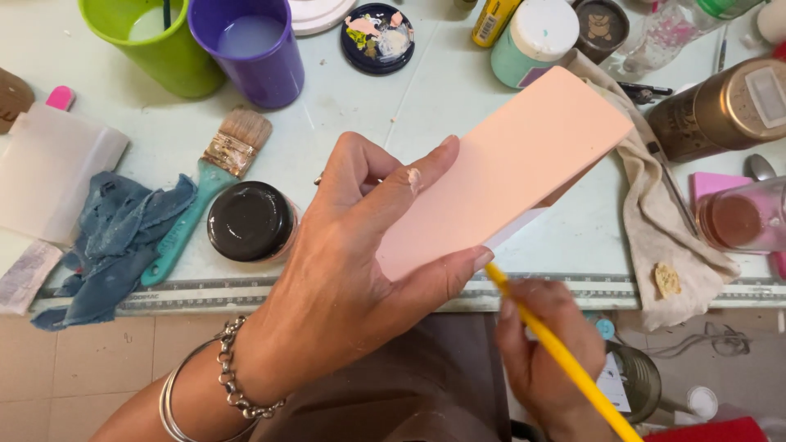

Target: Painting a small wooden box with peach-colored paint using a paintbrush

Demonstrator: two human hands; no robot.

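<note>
My left hand [360, 245] grips a flat rectangular block [508, 164] painted pale pink, tilted up to the right above the table's front edge. Thumb and fingers clamp its lower left end, and a smear of pink paint shows on one finger. My right hand [540, 344] sits below the block and holds a thin yellow-handled brush [565, 360], whose upper end goes under the block's lower edge; the bristles are hidden. Silver bracelets circle my left wrist.
On the pale green table [368, 106] stand a green cup [155, 41], a purple cup of cloudy water [254, 49], a black-lidded jar [250, 221], a wide teal-handled brush [205, 188], a blue rag [115, 237], a beige cloth [663, 229], paint bottles and jars.
</note>
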